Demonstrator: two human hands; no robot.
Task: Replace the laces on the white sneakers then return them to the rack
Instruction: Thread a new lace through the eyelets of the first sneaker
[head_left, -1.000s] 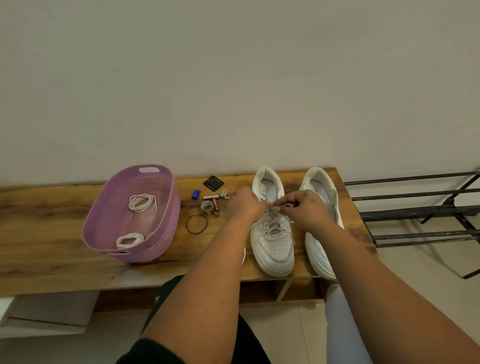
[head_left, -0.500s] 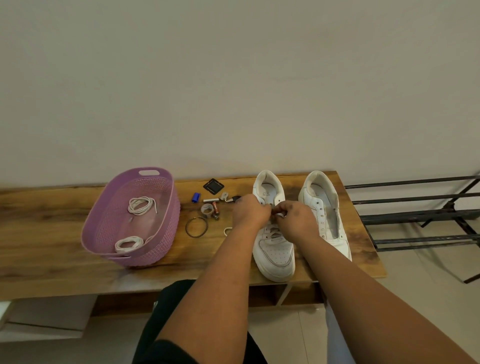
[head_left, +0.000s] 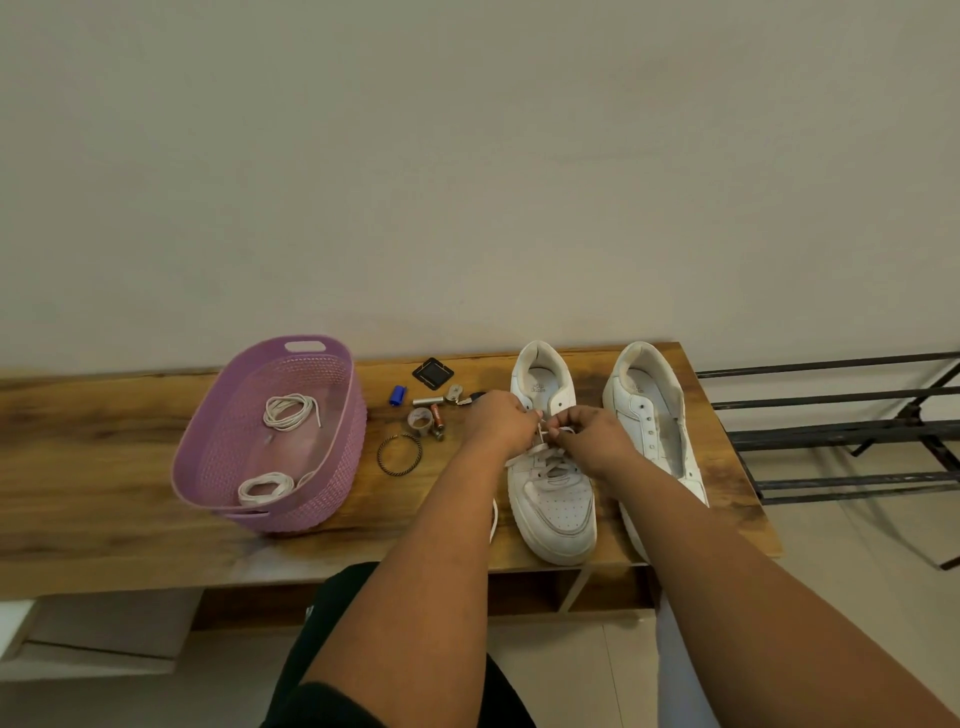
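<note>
Left hand (head_left: 496, 423): lace (head_left: 543, 434) pinched at the left sneaker (head_left: 550, 483), for threading.
Right hand (head_left: 592, 434): same lace pinched, kept taut.
Right sneaker (head_left: 652, 431): unlaced, beside the left sneaker.
Spare laces (head_left: 288, 411): in basket (head_left: 332, 467), left of that sneaker.

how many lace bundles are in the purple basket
2: one coil toward the basket's far end, one by its near rim. More could hide behind the near wall.
</note>
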